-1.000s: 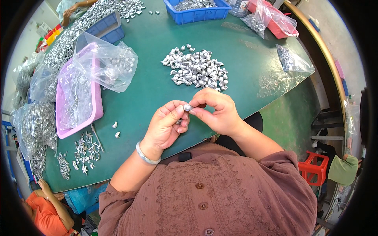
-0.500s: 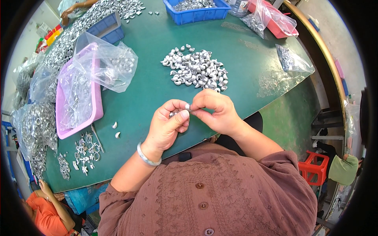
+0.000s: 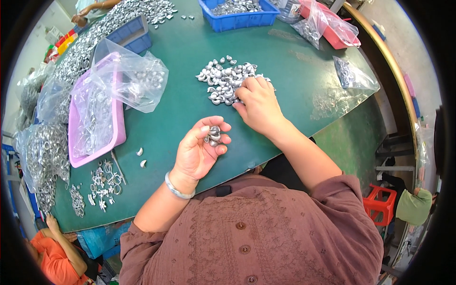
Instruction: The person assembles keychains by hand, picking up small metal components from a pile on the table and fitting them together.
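My left hand (image 3: pixel 198 151), with a pale bangle on its wrist, is curled loosely around several small silver-grey curved metal pieces (image 3: pixel 213 136) resting on the fingers. My right hand (image 3: pixel 259 105) is over the near right side of a heap of similar crescent-shaped metal pieces (image 3: pixel 219 76). Its fingers are bent down into the heap and drawn together; what lies between the fingertips is hidden. Two loose crescent pieces (image 3: pixel 143 164) lie on the green table (image 3: pixel 175 61), left of my left hand.
To the left stands a pink-purple basket (image 3: pixel 118 128) with plastic bags in it. Small metal parts (image 3: pixel 107 180) lie near it. A blue bin (image 3: pixel 240 23) stands at the back, a red tray (image 3: pixel 337 35) at the back right. Other people sit around the table, one in orange (image 3: pixel 59 259).
My right hand has left the left hand and moved forward to the heap. The left hand has loosened its pinch, and the metal pieces in it now show.
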Demonstrator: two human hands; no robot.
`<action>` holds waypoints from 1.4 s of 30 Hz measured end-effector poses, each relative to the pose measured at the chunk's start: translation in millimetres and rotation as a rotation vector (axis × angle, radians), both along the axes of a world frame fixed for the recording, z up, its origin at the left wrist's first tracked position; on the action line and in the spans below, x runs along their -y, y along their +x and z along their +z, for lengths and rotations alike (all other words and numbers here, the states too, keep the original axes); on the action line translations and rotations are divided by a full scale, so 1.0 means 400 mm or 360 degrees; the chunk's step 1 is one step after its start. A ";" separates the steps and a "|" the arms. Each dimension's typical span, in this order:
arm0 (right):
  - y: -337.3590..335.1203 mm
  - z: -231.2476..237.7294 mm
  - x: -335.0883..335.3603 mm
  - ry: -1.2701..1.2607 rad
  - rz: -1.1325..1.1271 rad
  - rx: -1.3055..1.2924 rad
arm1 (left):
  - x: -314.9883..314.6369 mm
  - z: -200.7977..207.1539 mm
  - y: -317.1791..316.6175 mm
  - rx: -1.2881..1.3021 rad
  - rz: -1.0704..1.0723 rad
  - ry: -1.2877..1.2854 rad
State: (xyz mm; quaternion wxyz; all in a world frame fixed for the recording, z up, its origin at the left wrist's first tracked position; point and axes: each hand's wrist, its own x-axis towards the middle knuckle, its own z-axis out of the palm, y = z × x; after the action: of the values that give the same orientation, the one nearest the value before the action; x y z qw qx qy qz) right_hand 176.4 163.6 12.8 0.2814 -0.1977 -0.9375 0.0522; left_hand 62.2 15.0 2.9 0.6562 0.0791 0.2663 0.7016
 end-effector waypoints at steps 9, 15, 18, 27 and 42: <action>-0.018 -0.024 -0.016 -0.0137 -0.0056 -0.0005 | 0.004 -0.023 -0.001 -0.0064 -0.0006 -0.0023; 0.005 -0.018 -0.005 -0.0201 0.0167 0.0098 | 0.003 -0.021 -0.003 -0.0127 -0.0003 -0.0113; 0.007 -0.014 -0.003 -0.0200 0.0098 0.0035 | 0.002 -0.021 -0.004 -0.0136 -0.0003 -0.0108; -0.005 -0.017 0.010 -0.0124 0.0235 0.0066 | -0.004 -0.006 0.004 -0.0200 0.0124 -0.0263; 0.030 0.004 0.065 -0.1484 0.0742 -0.0397 | 0.003 -0.003 0.020 -0.0431 -0.0004 -0.0261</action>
State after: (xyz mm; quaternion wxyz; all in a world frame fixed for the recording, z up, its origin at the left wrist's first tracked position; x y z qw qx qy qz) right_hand 188.5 137.5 14.3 0.2540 -0.0806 -0.7933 0.5474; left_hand 70.2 13.8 1.7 0.6195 0.1195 0.4085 0.6596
